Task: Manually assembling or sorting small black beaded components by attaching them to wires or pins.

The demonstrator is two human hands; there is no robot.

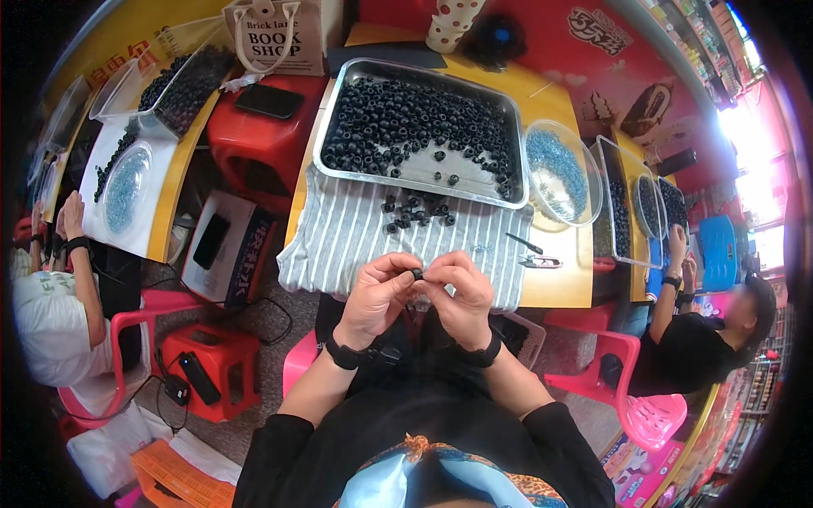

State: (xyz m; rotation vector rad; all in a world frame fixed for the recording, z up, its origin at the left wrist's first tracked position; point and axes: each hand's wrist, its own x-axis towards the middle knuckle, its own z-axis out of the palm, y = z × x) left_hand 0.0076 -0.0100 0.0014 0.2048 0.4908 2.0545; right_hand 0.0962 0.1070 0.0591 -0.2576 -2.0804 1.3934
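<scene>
My left hand (378, 294) pinches a small black round piece with a hole (417, 274), like a bead. Closed fingers of my right hand (460, 292) meet it from the other side; what they hold, if anything, is too small to make out. Both hands are over the near edge of a grey-and-white striped cloth (339, 229). Beyond them on the cloth lies a small heap of black pieces (417, 212). A metal tray (423, 180) behind it holds many more. To its right stands a clear round tub (549, 184) with small pale-blue pieces.
Small snips (540, 262) and a black pen-like tool (525, 244) lie right of the cloth. A red stool (254, 135) with a phone (269, 101) stands left of the table. People work at tables on both sides, a co-worker (707, 339) at right. Pink chairs and cables surround me.
</scene>
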